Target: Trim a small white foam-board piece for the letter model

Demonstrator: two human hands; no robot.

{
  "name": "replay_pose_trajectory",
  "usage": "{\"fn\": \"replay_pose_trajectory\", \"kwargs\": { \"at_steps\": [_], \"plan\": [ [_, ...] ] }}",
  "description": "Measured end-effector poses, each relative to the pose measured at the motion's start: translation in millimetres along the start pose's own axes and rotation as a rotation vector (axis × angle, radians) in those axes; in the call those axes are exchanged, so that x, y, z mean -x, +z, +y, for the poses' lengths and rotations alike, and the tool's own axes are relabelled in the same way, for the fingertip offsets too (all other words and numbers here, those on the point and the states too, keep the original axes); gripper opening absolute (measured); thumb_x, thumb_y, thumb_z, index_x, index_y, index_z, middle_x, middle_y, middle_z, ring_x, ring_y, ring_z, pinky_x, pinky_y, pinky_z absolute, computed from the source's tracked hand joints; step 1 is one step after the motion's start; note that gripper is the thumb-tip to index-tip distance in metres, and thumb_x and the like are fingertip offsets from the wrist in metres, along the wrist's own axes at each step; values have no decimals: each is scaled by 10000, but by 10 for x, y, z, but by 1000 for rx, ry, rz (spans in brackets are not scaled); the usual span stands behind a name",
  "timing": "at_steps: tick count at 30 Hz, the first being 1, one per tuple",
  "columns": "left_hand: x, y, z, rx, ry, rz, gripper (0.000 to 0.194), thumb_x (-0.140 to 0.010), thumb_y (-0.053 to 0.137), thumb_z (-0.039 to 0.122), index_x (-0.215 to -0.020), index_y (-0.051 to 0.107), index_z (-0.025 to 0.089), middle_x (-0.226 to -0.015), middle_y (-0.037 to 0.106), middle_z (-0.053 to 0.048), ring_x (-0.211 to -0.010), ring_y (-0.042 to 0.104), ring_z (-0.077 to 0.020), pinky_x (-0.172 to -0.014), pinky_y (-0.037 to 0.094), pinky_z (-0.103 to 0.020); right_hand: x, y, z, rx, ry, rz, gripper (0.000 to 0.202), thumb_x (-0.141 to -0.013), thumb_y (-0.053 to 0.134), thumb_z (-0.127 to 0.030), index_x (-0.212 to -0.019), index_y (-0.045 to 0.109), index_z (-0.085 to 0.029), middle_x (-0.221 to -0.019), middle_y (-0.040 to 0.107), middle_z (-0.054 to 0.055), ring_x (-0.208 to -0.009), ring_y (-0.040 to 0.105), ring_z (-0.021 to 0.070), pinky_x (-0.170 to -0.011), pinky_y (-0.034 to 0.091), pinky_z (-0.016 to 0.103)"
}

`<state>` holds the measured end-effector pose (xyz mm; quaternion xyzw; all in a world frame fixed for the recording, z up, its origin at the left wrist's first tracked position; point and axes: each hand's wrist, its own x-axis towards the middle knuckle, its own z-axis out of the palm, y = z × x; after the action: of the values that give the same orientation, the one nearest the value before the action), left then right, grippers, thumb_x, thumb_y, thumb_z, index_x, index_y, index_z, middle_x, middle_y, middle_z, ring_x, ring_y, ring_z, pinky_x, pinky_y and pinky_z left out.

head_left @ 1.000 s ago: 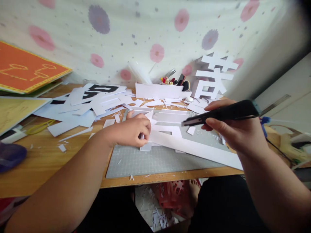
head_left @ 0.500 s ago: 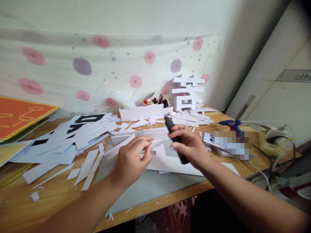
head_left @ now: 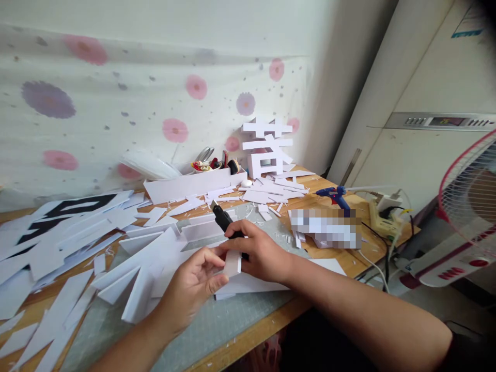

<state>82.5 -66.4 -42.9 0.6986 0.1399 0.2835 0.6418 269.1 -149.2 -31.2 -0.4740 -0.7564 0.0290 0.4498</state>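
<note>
My right hand is wrapped round a black utility knife, its metal tip pointing up and away to the left. Close beside it, the fingers and thumb of my left hand are curled at a small white board piece, which lies between the two hands. Part of that piece is hidden by fingers. Below and behind my hands, a white board construction with upright strips rests on the grey-green cutting mat.
White offcuts cover the left side. At the back stand a white box of tools and a white board character. A blue glue gun, power strip and pixelated item lie right; a fan stands beyond.
My view has turned to the right, bringing the fan in. My hands have come together, and a small white piece now shows between them. The knife stays in my right hand.
</note>
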Motion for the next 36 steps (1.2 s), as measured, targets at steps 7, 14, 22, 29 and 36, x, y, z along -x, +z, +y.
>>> {"fn": "replay_pose_trajectory", "kwargs": {
  "at_steps": [7,14,22,29,36],
  "plan": [
    [44,25,62,23,188,252,391,-691,846,221,-1009,620,221,-1178,627,-63,-972,657,-154,-845,556,-262,-10,-177,-54,-338,365,329,425,-721,687,-136,-1069,494,-285,-1138,498,50,-992,624,211,-826,543,415],
    [97,44,159,114,281,305,421,-701,837,207,-1023,567,227,-1141,666,-49,-939,667,-145,-839,565,-271,24,-191,-242,-952,465,179,696,-631,659,-90,-1282,508,-283,-1180,608,56,-806,683,160,-742,543,349],
    [89,8,60,-105,289,253,458,-736,818,250,-1127,579,259,-1189,645,-54,-1036,642,-179,-922,546,-321,-130,91,-442,-982,744,179,462,-710,805,-376,-1056,567,-186,-652,529,-81,-447,509,70,-457,372,229],
    [65,-25,37,-575,232,226,635,-714,814,346,-1292,572,241,-1223,640,-92,-1027,632,-242,-913,541,-408,-135,83,-414,-815,788,151,443,-674,814,-320,-1016,563,-193,-677,527,-82,-486,526,75,-500,452,245],
    [87,-21,65,-319,173,255,560,-735,794,430,-1204,594,200,-1159,661,-107,-1066,635,-265,-952,524,-406,15,-50,-390,-459,466,86,225,-897,595,-340,-1076,560,-209,-799,607,-1,-620,580,120,-607,491,286]
  ]
}}
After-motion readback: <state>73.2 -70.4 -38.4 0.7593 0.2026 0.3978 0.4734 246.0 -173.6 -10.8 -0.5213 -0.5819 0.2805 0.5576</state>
